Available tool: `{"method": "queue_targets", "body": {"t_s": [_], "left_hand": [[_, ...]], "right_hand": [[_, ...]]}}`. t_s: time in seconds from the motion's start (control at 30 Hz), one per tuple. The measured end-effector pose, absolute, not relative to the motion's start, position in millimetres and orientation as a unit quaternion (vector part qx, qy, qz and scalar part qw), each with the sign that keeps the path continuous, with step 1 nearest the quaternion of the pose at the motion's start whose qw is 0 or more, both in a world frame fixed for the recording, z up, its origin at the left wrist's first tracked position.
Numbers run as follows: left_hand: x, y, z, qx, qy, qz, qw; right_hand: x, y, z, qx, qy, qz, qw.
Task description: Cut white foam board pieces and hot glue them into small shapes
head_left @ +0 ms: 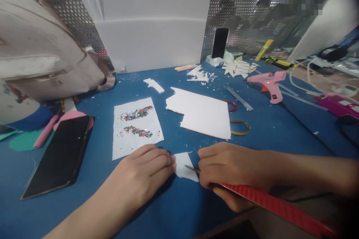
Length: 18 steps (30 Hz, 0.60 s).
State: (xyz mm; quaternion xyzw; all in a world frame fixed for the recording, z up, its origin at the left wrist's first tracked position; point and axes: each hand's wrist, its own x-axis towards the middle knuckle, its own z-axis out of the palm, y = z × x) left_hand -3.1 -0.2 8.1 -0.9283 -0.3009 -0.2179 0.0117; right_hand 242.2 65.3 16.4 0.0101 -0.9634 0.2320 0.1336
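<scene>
A small white piece (182, 161) of thin sheet lies on the blue tabletop (179, 213) between the two hands. At its 9 o'clock, the left hand (151, 166) has its fingers bent, fingertips touching the piece's edge; whether they pinch it or only press, I cannot tell. At 3 o'clock, the right hand (224, 164) is closed around a red-handled knife (266, 201), whose blade reaches over the piece. At 10 o'clock sits a white paper sheet (117, 134) bearing two bands of multicoloured flakes (137, 114); at 9, well beyond the left hand, a black smartphone (60, 157). A larger jagged-edged white board (204, 114) lies at 1 o'clock, and farther off, at 2, a pink glue gun (269, 82).
</scene>
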Motion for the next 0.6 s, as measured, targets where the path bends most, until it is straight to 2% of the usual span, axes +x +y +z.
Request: {"method": "queue_targets", "body": {"t_s": [0.27, 0.6], "left_hand": [[-3.4, -1.7, 2.1, -0.923, -0.308, -0.231, -0.004], [-4.0, -0.8, 6.5, -0.929, -0.295, -0.224, -0.005]], "right_hand": [[253.5, 64.3, 16.4, 0.009, -0.957, 0.265, 0.119], [262.0, 59.9, 18.4, 0.020, -0.970, 0.224, 0.091]]}}
